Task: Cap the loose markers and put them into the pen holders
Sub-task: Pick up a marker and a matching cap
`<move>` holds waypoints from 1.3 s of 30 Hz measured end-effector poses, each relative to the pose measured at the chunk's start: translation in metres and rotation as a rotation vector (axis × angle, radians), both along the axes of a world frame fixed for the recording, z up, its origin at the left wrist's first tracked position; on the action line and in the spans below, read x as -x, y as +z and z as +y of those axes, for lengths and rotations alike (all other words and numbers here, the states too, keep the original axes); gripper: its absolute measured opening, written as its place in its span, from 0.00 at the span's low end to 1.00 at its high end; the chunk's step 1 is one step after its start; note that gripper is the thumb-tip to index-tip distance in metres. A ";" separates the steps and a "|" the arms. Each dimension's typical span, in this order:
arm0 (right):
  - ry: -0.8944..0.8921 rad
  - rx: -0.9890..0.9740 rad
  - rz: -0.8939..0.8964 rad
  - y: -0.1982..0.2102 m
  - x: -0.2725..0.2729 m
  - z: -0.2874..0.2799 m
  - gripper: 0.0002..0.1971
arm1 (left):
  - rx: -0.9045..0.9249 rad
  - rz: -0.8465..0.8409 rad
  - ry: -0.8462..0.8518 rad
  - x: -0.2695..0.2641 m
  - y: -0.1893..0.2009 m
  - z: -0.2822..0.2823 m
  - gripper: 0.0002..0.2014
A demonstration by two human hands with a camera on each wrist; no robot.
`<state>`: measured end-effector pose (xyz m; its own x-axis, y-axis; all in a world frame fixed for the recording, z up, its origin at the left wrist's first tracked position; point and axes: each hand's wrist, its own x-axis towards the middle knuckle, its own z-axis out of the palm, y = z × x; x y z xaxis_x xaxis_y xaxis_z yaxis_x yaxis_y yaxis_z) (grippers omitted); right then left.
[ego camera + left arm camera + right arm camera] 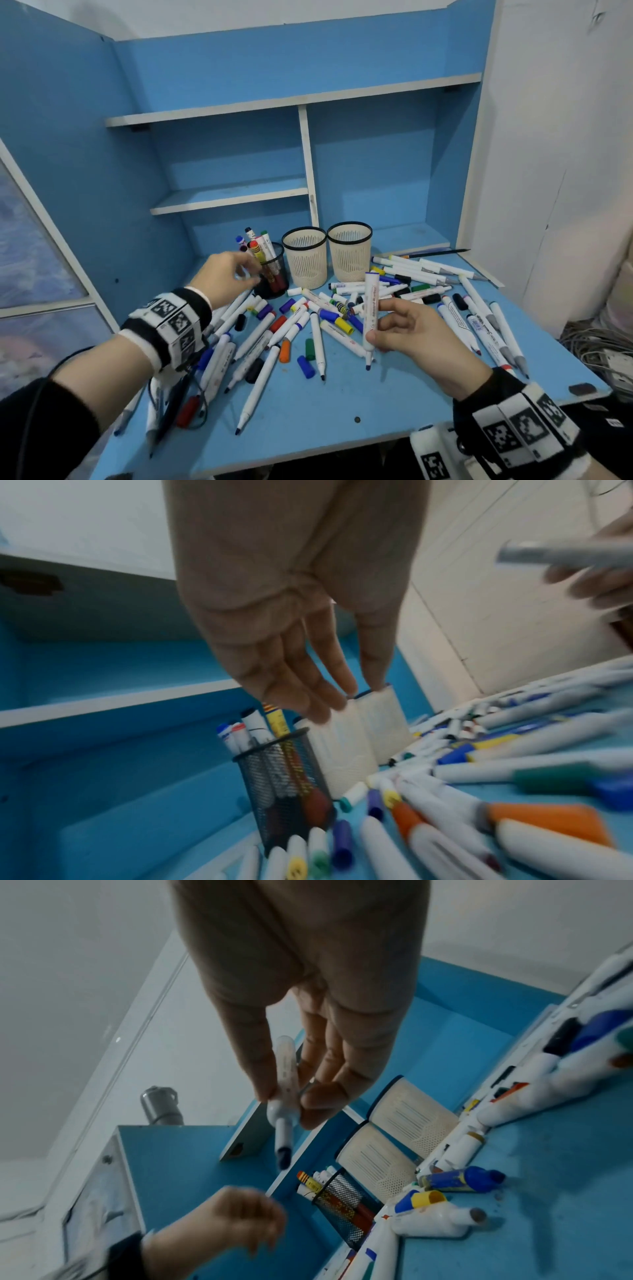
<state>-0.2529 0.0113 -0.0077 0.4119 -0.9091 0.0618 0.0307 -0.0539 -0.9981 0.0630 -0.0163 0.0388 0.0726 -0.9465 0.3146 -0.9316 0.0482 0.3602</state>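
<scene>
- Nearest, the right hand [416,334] pinches an uncapped marker [371,308] between thumb and fingers, dark tip down, above the desk [342,404] at about 4 o'clock of the pile.
- Loose markers [260,383] and loose caps [306,366] lie scattered over the desk, many crossing one another (blue, orange, green, yellow and black caps among them).
- At 10 o'clock of the pile the left hand [224,277] hovers just beside the mesh holder [274,274]; its fingers [298,685] are relaxed and straight, holding nothing.
- That black mesh holder has several capped markers standing in it.
- Further back, at 12 o'clock, two beige holders [305,257] [350,251] stand side by side, touching or nearly so.
- Behind them rise blue shelves [233,195].
</scene>
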 end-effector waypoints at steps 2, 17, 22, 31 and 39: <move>-0.030 -0.019 -0.029 -0.006 0.003 -0.002 0.18 | -0.255 -0.137 -0.078 0.007 -0.006 0.022 0.05; -0.199 -0.347 -0.323 -0.050 0.015 0.004 0.14 | -0.589 -0.277 -0.164 0.043 -0.052 0.058 0.12; -0.210 -0.441 -0.347 -0.060 0.013 0.005 0.21 | -0.469 -0.365 -0.206 0.053 -0.048 0.053 0.16; -0.180 -0.481 -0.350 -0.062 0.012 0.008 0.19 | -0.564 -0.484 -0.418 0.085 -0.045 0.045 0.14; -0.175 -0.491 -0.365 -0.061 0.015 0.010 0.18 | -0.547 -0.599 -0.423 0.095 -0.048 0.044 0.14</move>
<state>-0.2680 0.0217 -0.0689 0.2854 -0.9193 -0.2709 0.4056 0.3720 -0.8349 -0.0322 0.0277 -0.0095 -0.3449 -0.8851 -0.3124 -0.9136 0.3930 -0.1047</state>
